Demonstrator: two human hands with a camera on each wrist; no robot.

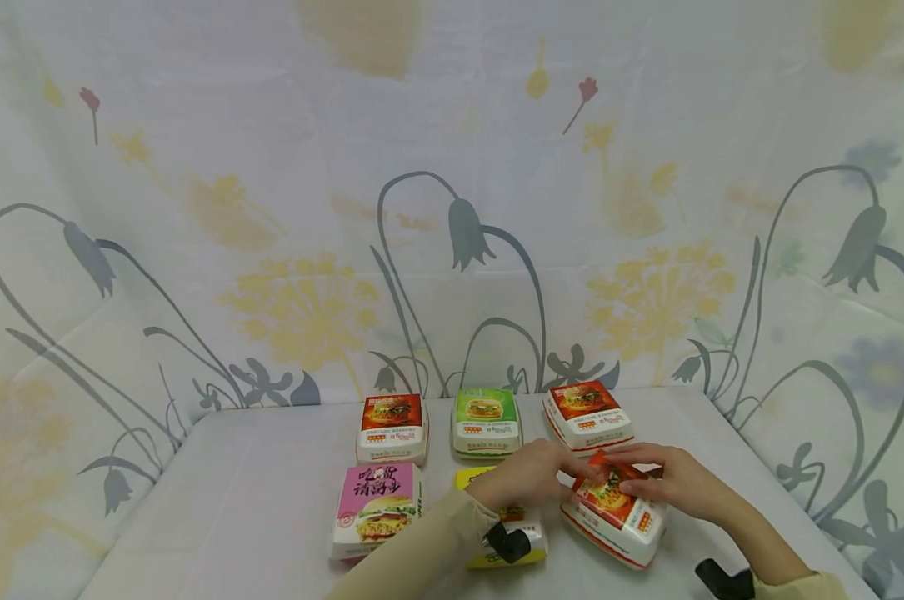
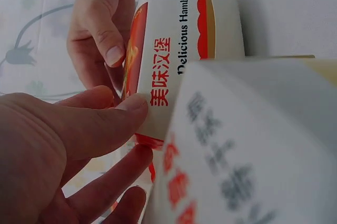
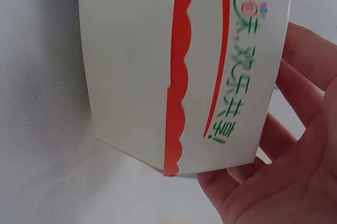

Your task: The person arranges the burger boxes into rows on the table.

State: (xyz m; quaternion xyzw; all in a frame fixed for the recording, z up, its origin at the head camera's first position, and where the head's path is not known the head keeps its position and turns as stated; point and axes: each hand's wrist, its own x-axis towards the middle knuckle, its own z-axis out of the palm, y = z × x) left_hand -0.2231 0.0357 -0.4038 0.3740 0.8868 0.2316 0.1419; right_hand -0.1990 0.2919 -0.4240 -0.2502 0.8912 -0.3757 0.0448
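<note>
A red-and-white hamburger box [image 1: 615, 508] sits askew on the front right of the table, its lid down. My left hand [image 1: 530, 473] holds its left corner; in the left wrist view, the left thumb [image 2: 134, 109] lies on the lid's edge with the fingers around the corner. From the right, my right hand [image 1: 672, 483] grips the same box, thumb over the printed top and fingers toward the far edge. The right wrist view shows the box's white side wall [image 3: 131, 77] close up, beside the right fingers. Partly behind my left arm is a yellow box [image 1: 507, 557].
Behind stand a red-topped box [image 1: 393, 429], a green-topped box [image 1: 486, 425] and another red-topped box [image 1: 588, 417]. A pink box [image 1: 377, 510] is at front left. White cloth covers the table [image 1: 219, 500]; a flowered curtain [image 1: 466, 125] hangs behind.
</note>
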